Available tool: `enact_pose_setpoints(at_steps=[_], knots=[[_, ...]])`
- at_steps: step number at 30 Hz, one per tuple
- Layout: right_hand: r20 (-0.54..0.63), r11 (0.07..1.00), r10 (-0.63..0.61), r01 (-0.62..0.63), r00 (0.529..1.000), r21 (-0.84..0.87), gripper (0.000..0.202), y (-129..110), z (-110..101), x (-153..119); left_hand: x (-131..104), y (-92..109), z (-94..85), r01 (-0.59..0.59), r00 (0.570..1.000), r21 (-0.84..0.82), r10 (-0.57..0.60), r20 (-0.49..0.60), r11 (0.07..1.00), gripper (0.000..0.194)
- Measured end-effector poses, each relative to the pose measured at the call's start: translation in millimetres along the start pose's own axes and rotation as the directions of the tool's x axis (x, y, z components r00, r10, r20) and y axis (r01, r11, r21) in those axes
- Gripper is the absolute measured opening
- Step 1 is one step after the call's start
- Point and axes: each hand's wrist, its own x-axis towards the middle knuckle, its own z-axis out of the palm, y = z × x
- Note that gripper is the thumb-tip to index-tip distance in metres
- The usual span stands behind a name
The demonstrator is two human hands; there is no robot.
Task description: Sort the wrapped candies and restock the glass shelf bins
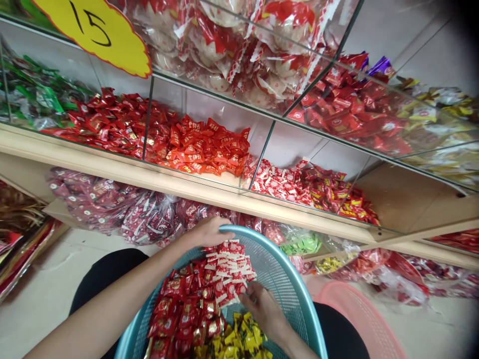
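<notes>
A blue-green mesh basket (307,289) sits between the knees, with wrapped candies inside it. My left hand (213,232) is closed over its far rim, thumb side inward. Just beneath that hand is a heap of red-and-white candies (230,264). My right hand (264,309) reaches inside, its fingers curled at the lower edge of this heap; whatever is between the fingertips is hidden. Dark red candies (183,304) fill the basket's left part. Yellow candies (243,336) lie at the near side, by my right wrist.
Ahead stands a wooden shelf (179,182) with glass-fronted compartments. They hold orange-red candies (209,144), red-and-white candies (279,179) and other sweets. A yellow price sign (101,35) reads 15. Bagged candies (101,199) lie under the shelf. A pink basket (359,314) stands at the right.
</notes>
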Motion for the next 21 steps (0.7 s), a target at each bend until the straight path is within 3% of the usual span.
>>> enact_pose_setpoints(at_steps=[9,21], knots=[[-0.027,0.977,0.078,-0.071,0.997,0.200,0.043,-0.8,9.6,10.6,-0.7,2.1,-1.4,0.006,1.000,0.004,-0.006,-0.011,1.000,0.033],[-0.092,0.959,0.061,-0.033,0.994,0.280,0.021,12.2,12.0,17.9,0.0,0.9,-0.1,0.001,1.000,0.012,-0.001,-0.020,1.000,0.032]])
